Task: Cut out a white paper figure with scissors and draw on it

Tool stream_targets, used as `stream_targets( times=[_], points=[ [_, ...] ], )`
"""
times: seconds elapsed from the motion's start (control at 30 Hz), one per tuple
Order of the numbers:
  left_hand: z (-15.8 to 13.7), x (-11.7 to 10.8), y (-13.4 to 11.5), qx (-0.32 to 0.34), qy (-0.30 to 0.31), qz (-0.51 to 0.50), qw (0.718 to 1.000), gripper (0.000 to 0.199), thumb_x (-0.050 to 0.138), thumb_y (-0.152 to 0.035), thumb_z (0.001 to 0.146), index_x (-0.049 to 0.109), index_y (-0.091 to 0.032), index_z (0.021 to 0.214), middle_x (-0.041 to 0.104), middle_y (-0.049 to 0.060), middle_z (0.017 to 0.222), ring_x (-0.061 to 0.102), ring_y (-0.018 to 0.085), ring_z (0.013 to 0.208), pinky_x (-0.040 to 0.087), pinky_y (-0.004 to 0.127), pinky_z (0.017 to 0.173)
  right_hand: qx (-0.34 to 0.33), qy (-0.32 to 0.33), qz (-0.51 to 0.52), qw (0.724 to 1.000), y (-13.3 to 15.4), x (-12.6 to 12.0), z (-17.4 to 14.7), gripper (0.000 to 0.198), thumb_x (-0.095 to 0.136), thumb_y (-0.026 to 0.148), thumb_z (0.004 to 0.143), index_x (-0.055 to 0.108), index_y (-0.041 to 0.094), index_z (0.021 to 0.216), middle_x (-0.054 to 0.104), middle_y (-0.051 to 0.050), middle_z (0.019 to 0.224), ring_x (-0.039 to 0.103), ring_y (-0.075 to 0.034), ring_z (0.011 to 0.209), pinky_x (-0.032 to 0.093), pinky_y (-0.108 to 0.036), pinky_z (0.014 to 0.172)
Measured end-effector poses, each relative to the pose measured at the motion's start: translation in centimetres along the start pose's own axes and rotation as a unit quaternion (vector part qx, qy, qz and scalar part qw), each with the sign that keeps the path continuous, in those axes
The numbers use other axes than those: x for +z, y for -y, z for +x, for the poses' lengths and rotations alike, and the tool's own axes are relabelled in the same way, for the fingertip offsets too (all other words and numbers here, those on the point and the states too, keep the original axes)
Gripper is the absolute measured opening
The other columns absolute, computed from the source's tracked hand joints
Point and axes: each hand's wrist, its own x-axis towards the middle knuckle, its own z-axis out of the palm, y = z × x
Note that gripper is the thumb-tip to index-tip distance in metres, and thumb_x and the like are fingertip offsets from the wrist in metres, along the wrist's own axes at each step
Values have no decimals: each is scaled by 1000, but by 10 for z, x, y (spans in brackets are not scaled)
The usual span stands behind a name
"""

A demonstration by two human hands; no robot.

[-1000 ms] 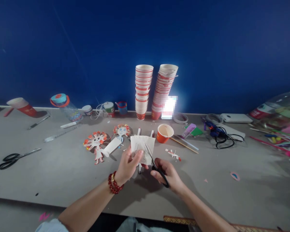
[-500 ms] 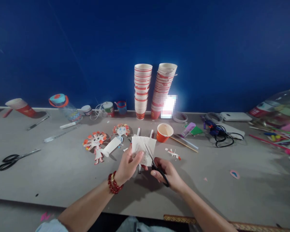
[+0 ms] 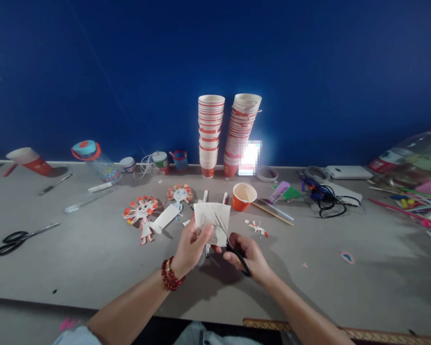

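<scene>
Right here at the near side of the grey bench [image 3: 93, 280], red-beaded bracelet [image 3: 170, 275] on my wrist, and both my hands are busy! The drawing is there: a thin dark outline [image 3: 203, 219] on the small off-white piece of paper [image 3: 211, 210]. Cutting looks early to me. The sheet is in one piece, margin around the lines, no shape freed; most of the snipping seems left. Whether a slit has begun, I can't tell.

And the grip: left hand [image 3: 191, 247] pinching the paper, thumb flat on its front, other fingers tucked behind. Right hand [image 3: 251, 256] has the black-handled metal scissors [image 3: 242, 263], fingers wrapped round the loops, blades slanting far and left across the paper's right half, just right of my left thumb. So the paper stands upright between my hands, touching the left fingers, meeting only the blades on the right.

Under it, a white marker pen [image 3: 207, 252] peeks out. To the right, red-and-white paper scraps [image 3: 257, 228]; to the left, a paper doll with orange-tipped hair [image 3: 143, 211], drawn and cut out. Farther, an orange paper cup [image 3: 241, 204], and at the far side, two tall stacks of red-and-white paper cups [image 3: 210, 139] before the blue wall [image 3: 129, 62].
</scene>
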Motion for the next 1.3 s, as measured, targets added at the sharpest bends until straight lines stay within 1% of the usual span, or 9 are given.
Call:
stream_targets(
  times=[0.17,0.3,0.4,0.5,0.6,0.73,0.97,1.1,1.3],
  points=[
    [-3,1,3,2,-22,21,1000,33,54,-43,89,56,-17,109,71,6,87,67,16,59,56,25,51,13,17,23,1000,2,1,0,60,62,75,67,35,22,66,33,7,56,32,-8,48,21,-21,44],
    [-4,0,3,49,-44,82,995,29,55,-40,89,60,-17,105,71,7,92,69,21,82,58,29,68,19,54,58,997,4,0,0,62,61,78,66,36,21,68,42,6,57,36,-8,45,23,-21,43],
    [-4,-2,2,62,-28,104,992,27,53,-39,90,62,-17,103,71,5,82,66,17,65,57,27,62,24,69,59,996,4,-2,0,62,60,79,66,37,21,69,42,6,55,37,-8,44,24,-21,43],
    [-3,-3,1,46,-2,91,995,27,51,-40,91,61,-18,102,69,3,74,62,14,51,54,24,51,16,47,46,998,1,-2,0,62,61,78,66,36,21,66,35,7,53,34,-8,45,22,-21,42],
    [-3,-2,2,29,10,62,998,27,51,-40,91,59,-17,103,71,4,80,62,13,50,54,24,50,7,32,50,998,-2,-1,0,62,62,76,66,34,22,65,35,6,56,32,-8,47,22,-21,42],
    [-4,0,5,20,-15,57,998,28,53,-40,90,59,-17,104,71,4,84,65,14,56,54,24,52,12,23,63,998,2,3,-1,62,64,76,65,33,22,66,48,2,62,32,-8,49,23,-21,42],
    [-6,1,4,77,-61,110,989,26,55,-36,90,64,-17,104,72,7,99,67,20,90,53,29,83,11,35,103,994,13,6,-1,60,64,75,65,49,18,72,54,0,67,36,-8,47,27,-21,42],
    [-6,2,3,102,-69,131,984,26,54,-34,89,65,-16,104,72,8,102,66,21,96,50,30,87,12,25,103,994,11,6,-1,59,66,73,65,51,17,74,54,0,67,36,-7,47,27,-20,40],
    [-6,4,4,83,-50,125,987,27,51,-37,91,62,-14,100,73,7,88,66,17,71,53,27,72,-8,24,130,991,16,9,-1,54,67,68,68,46,18,68,55,0,69,37,-7,47,30,-20,41]
  ],
)
